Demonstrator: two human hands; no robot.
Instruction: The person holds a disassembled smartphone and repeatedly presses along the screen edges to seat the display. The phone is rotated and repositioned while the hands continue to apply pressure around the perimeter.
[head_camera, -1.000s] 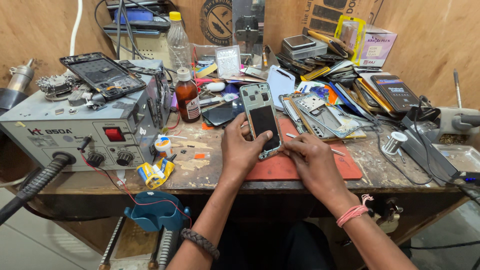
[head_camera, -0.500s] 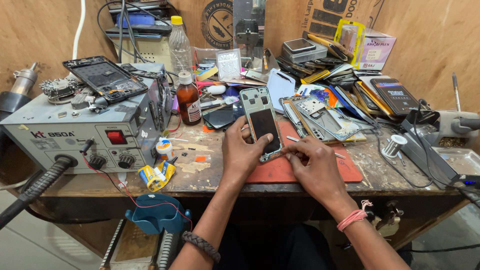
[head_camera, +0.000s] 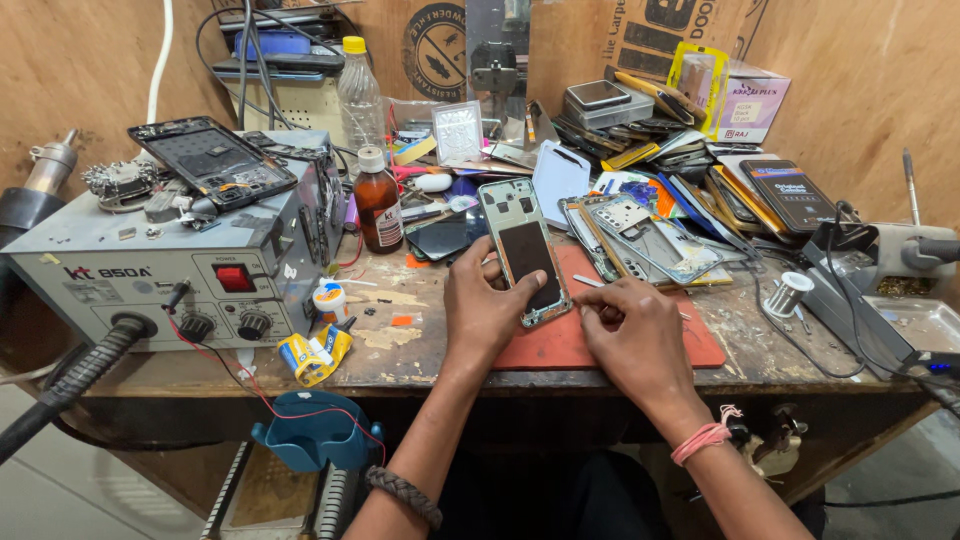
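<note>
Against the back wall, brown cardboard boxes (head_camera: 640, 30) with dark print, one bearing a round black emblem. At right rear, a small white and purple carton (head_camera: 752, 100) with a yellow-edged clear blister pack (head_camera: 697, 80) leaning on it. Just below, a flat black rectangular box with an orange stripe (head_camera: 790, 195), lying tilted among stacked phone parts. Left of centre, a brown glass bottle with white cap and white label (head_camera: 378, 205), upright; behind it a clear plastic bottle with yellow cap (head_camera: 359, 90). At left, a grey rework station with a red switch and two black knobs (head_camera: 180, 275), a stripped phone frame (head_camera: 210, 160) lying on top. Near the front edge of the worn wooden surface (head_camera: 420, 340), a crumpled yellow and blue wrapper (head_camera: 312, 355).

On the red-orange mat (head_camera: 690, 345), an opened phone body with pale green rim and black centre panel (head_camera: 525, 250), propped at a tilt. Left hand (head_camera: 485, 310) clamped on the phone body's lower left side, thumb resting on its face. Right hand (head_camera: 635, 335) just beside the lower right corner, fingertips pinched together on a thin tool too small to identify.
</note>
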